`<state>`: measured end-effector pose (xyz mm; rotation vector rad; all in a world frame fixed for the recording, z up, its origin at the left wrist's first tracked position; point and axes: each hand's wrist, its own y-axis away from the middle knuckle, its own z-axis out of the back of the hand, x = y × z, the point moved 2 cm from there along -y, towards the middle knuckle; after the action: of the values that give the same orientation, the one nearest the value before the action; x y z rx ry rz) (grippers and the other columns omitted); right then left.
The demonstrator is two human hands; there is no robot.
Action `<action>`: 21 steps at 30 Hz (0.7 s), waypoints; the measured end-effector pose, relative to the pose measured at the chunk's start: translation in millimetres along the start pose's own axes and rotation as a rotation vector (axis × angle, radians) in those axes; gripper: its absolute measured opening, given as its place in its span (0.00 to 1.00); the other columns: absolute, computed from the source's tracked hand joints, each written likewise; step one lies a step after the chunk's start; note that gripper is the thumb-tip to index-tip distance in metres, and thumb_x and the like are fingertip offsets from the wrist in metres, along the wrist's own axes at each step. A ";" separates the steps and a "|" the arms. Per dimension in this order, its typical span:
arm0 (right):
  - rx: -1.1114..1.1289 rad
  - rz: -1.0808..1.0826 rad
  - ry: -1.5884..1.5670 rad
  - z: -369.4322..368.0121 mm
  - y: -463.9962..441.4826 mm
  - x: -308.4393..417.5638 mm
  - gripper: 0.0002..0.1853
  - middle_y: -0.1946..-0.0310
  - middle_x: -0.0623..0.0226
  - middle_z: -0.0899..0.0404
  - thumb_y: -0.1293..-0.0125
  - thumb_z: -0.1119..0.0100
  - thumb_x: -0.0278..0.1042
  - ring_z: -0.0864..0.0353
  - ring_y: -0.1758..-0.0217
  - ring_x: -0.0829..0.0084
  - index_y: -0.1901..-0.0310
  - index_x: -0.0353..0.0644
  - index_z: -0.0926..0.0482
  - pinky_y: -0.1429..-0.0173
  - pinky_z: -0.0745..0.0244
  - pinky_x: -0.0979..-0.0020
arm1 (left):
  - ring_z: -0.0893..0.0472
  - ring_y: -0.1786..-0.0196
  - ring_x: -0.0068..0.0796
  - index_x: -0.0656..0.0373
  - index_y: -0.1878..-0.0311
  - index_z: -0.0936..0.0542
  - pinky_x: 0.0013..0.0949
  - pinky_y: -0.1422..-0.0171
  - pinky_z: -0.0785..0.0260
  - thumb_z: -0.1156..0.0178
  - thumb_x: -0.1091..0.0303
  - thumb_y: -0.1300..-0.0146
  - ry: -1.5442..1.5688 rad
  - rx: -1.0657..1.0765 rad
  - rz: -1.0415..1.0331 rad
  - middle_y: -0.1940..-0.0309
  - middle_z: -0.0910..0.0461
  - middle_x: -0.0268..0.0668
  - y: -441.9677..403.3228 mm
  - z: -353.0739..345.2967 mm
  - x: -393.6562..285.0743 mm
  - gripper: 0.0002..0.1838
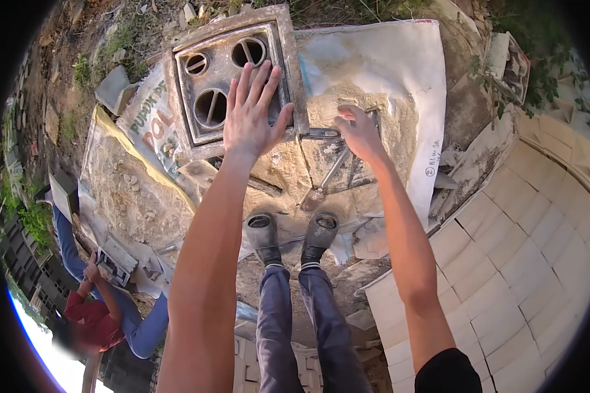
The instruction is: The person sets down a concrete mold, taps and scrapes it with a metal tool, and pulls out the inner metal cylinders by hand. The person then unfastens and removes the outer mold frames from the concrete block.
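Splaying over the mould (221,76), the left hand (252,118) is ungripped; the right hand (360,134) curls beside a handle (321,133), grip unclear.

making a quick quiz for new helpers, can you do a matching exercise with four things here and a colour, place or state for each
1. left hand
2. right hand
3. frame
4. shoes

A. grey
B. partly curled
C. surrounds three round holes
D. spread out over the frame

Pairs: 1-D, 2-B, 3-C, 4-A
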<state>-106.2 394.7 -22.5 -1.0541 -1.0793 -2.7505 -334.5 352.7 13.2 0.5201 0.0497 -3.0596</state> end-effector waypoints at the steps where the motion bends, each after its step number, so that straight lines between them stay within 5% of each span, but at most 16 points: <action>1: 0.338 0.070 0.111 9.0 -6.4 26.2 0.26 0.40 0.55 0.28 0.32 0.43 0.49 0.25 0.40 0.61 0.41 0.38 0.28 0.38 0.27 0.61 | 0.51 0.22 0.41 0.47 0.25 0.43 0.46 0.19 0.60 0.46 0.50 0.34 0.003 -0.002 0.000 0.25 0.45 0.33 0.1 0.2 -0.4 0.36; 2: 0.337 0.072 0.114 17.5 -15.7 46.2 0.26 0.40 0.55 0.28 0.32 0.43 0.49 0.25 0.40 0.61 0.41 0.38 0.28 0.38 0.27 0.61 | 0.52 0.22 0.41 0.46 0.25 0.43 0.46 0.19 0.60 0.46 0.50 0.34 0.009 -0.001 0.003 0.25 0.45 0.32 -0.1 0.8 -0.1 0.36; 4: 0.962 -0.034 0.186 14.8 -29.4 70.6 0.28 0.46 0.61 0.24 0.38 0.37 0.55 0.24 0.43 0.66 0.44 0.41 0.25 0.39 0.26 0.65 | 0.52 0.22 0.40 0.46 0.25 0.43 0.46 0.19 0.60 0.46 0.49 0.34 0.019 -0.004 0.010 0.25 0.46 0.32 0.0 1.9 0.2 0.36; 5: 1.077 -0.062 0.235 2.0 -45.4 61.4 0.28 0.58 0.65 0.20 0.41 0.33 0.57 0.22 0.50 0.68 0.51 0.40 0.22 0.43 0.23 0.67 | 0.52 0.21 0.40 0.46 0.25 0.43 0.46 0.19 0.60 0.46 0.49 0.34 0.007 0.002 0.010 0.25 0.46 0.32 -0.6 1.9 0.5 0.37; 6: 1.076 -0.064 0.243 -5.9 -60.9 46.9 0.28 0.58 0.65 0.20 0.41 0.33 0.57 0.22 0.50 0.68 0.51 0.40 0.22 0.43 0.23 0.67 | 0.53 0.21 0.40 0.45 0.25 0.44 0.46 0.19 0.60 0.46 0.49 0.34 -0.005 0.011 0.009 0.25 0.46 0.31 -1.0 1.5 0.1 0.37; 8: 1.431 -0.227 -0.024 -23.4 -78.5 32.2 0.24 0.68 0.70 0.19 0.42 0.31 0.54 0.20 0.58 0.68 0.56 0.40 0.19 0.49 0.22 0.67 | 0.53 0.21 0.40 0.45 0.25 0.44 0.46 0.19 0.60 0.46 0.49 0.35 -0.003 0.015 0.016 0.25 0.46 0.31 -1.7 0.6 0.3 0.37; 10: 1.450 -0.219 -0.035 -23.5 -70.4 44.1 0.20 0.72 0.68 0.19 0.41 0.30 0.48 0.20 0.64 0.66 0.61 0.37 0.19 0.55 0.23 0.65 | 0.53 0.21 0.40 0.45 0.25 0.44 0.46 0.19 0.60 0.46 0.49 0.35 -0.007 0.038 0.013 0.25 0.46 0.31 -1.3 0.7 2.1 0.37; 12: 0.855 0.182 0.569 -3.9 -38.1 77.8 0.16 0.71 0.63 0.19 0.41 0.30 0.41 0.20 0.66 0.65 0.63 0.36 0.20 0.58 0.24 0.66 | 0.54 0.21 0.40 0.44 0.25 0.44 0.46 0.19 0.61 0.46 0.49 0.35 0.024 0.028 0.015 0.24 0.46 0.30 -1.2 1.5 1.7 0.37; 14: 0.724 0.218 0.513 -13.9 -15.3 66.9 0.12 0.71 0.60 0.19 0.41 0.32 0.35 0.19 0.65 0.62 0.63 0.35 0.20 0.59 0.24 0.66 | 0.54 0.21 0.40 0.44 0.24 0.44 0.47 0.19 0.61 0.46 0.49 0.35 0.043 0.029 0.024 0.24 0.47 0.30 -2.4 2.6 2.0 0.37; 16: 0.167 0.514 0.643 -27.6 9.0 50.1 0.12 0.68 0.59 0.17 0.42 0.35 0.32 0.17 0.61 0.61 0.59 0.36 0.20 0.60 0.23 0.63 | 0.55 0.21 0.40 0.44 0.24 0.44 0.47 0.19 0.61 0.46 0.49 0.35 0.029 0.055 0.026 0.24 0.47 0.30 -2.0 2.0 2.5 0.37; 20: -0.160 0.756 0.644 -33.2 20.5 43.5 0.09 0.68 0.56 0.17 0.42 0.38 0.29 0.15 0.62 0.62 0.61 0.35 0.19 0.61 0.22 0.60 | 0.55 0.21 0.40 0.44 0.24 0.45 0.47 0.19 0.61 0.45 0.50 0.35 0.024 0.054 0.034 0.24 0.48 0.30 -4.7 0.8 3.5 0.37; 21: -0.007 0.523 0.660 -36.4 11.1 49.4 0.08 0.71 0.56 0.17 0.41 0.38 0.30 0.15 0.64 0.63 0.63 0.35 0.18 0.63 0.22 0.61 | 0.55 0.21 0.40 0.44 0.24 0.45 0.46 0.19 0.62 0.46 0.50 0.35 0.023 0.043 0.032 0.24 0.48 0.30 -5.5 0.5 4.5 0.38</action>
<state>-163.2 375.4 -6.2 -0.2960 -0.5870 -2.3718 -339.1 358.0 12.3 0.5534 -0.0241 -3.0299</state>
